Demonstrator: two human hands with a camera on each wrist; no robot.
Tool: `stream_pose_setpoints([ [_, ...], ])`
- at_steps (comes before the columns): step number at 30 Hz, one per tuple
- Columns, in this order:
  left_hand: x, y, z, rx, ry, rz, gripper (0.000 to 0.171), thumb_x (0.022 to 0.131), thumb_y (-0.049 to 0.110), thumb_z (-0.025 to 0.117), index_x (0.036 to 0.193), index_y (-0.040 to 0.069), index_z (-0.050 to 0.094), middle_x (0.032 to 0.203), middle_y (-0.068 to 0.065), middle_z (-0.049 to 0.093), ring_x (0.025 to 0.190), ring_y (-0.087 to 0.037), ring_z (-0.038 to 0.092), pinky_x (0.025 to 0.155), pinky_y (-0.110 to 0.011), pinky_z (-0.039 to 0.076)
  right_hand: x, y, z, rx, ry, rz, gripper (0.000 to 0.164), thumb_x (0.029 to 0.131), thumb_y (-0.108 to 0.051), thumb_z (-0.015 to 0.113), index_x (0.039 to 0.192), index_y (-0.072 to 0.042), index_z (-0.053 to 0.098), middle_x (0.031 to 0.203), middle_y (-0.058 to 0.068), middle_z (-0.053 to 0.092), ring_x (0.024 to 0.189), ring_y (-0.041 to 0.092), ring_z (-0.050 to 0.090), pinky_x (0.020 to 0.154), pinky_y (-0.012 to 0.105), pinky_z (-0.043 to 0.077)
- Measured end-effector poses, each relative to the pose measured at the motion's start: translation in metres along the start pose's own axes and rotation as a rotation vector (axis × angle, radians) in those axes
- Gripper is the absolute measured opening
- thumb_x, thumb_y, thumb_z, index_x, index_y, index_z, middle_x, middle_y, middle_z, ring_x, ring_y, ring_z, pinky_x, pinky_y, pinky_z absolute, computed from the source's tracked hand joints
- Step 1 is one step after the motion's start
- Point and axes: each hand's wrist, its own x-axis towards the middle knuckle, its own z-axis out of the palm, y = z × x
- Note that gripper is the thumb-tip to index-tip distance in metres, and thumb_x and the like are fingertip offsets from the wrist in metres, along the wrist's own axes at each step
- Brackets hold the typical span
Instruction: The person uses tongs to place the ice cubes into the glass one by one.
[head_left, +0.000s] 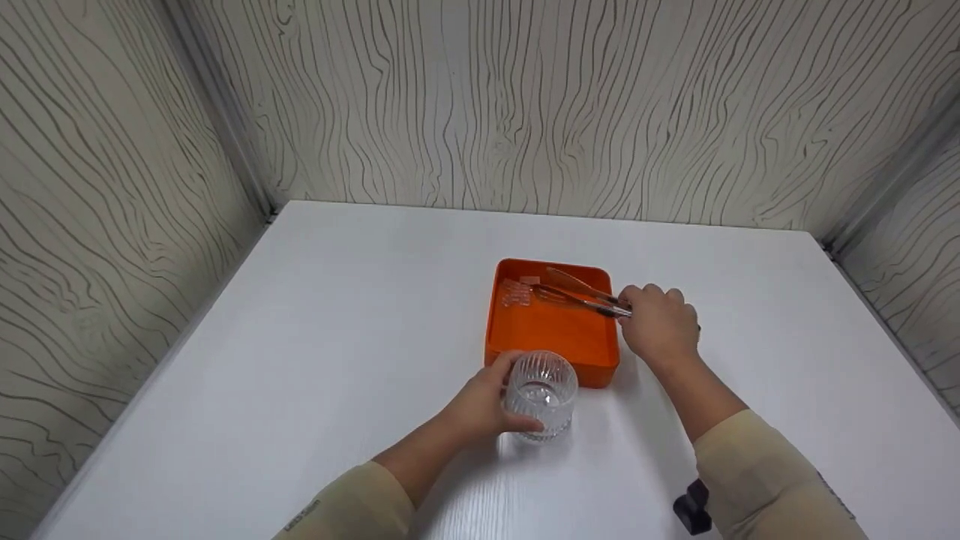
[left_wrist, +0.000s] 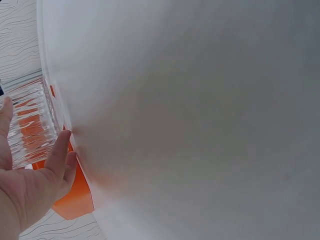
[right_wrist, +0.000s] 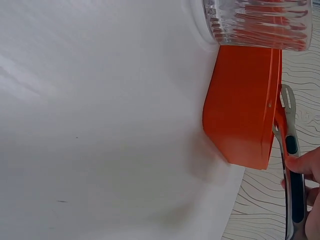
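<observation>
Glass (head_left: 543, 397) blocking tray (head_left: 555, 330) front, free tabletop (head_left: 337, 322) leftward

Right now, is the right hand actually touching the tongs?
Touching. The right wrist view shows the right hand gripping the tongs, its thumb laid against one arm with no gap.

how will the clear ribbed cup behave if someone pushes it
The clear ribbed cup looks rigid and, if glass, probably fragile. Its squat, upright shape suggests sliding before tipping. If knocked over, its round wall would likely let it roll.
</observation>
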Motion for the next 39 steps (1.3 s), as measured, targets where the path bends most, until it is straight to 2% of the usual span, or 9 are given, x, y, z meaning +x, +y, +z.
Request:
stream_pose_setpoints([
  [8, 0.0, -0.001, -0.001, 0.028, -0.005, 0.017, 0.083, 0.061, 0.033, 0.084, 0.128, 0.037, 0.035, 0.119, 0.004, 0.05, 0.11, -0.019, 0.051, 0.094, -0.044, 0.044, 0.003, -0.006, 0.01, -0.065, 0.055, -0.021, 0.025, 0.084, -0.01, 0.061, 0.108, -0.005, 0.061, 0.09, 0.017, 0.056, 0.082, 0.035, 0.046, 0.066, 0.046, 0.043],
  [24, 0.0, -0.001, -0.001, 0.012, -0.009, 0.012, 0.082, 0.061, 0.033, 0.084, 0.128, 0.037, 0.036, 0.12, 0.004, 0.05, 0.111, -0.02, 0.051, 0.093, -0.044, 0.044, 0.009, -0.009, 0.011, -0.083, 0.004, 0.012, 0.03, 0.084, -0.009, 0.062, 0.113, -0.005, 0.059, 0.092, 0.018, 0.055, 0.085, 0.036, 0.045, 0.068, 0.046, 0.042],
  [32, 0.001, 0.0, -0.001, 0.031, -0.008, 0.024, 0.083, 0.061, 0.032, 0.084, 0.128, 0.036, 0.036, 0.12, 0.004, 0.05, 0.11, -0.02, 0.051, 0.093, -0.044, 0.044, 0.01, -0.011, 0.017, -0.077, 0.014, 0.015, 0.028, 0.083, -0.009, 0.064, 0.11, -0.006, 0.06, 0.09, 0.018, 0.055, 0.084, 0.036, 0.045, 0.067, 0.047, 0.042],
  [39, -0.001, 0.001, -0.001, 0.012, -0.002, 0.029, 0.083, 0.061, 0.031, 0.085, 0.127, 0.037, 0.036, 0.12, 0.003, 0.05, 0.11, -0.021, 0.051, 0.093, -0.046, 0.044, 0.013, -0.011, 0.02, -0.082, 0.051, -0.007, 0.022, 0.083, -0.01, 0.062, 0.105, -0.005, 0.063, 0.085, 0.017, 0.056, 0.081, 0.036, 0.046, 0.065, 0.045, 0.04],
])
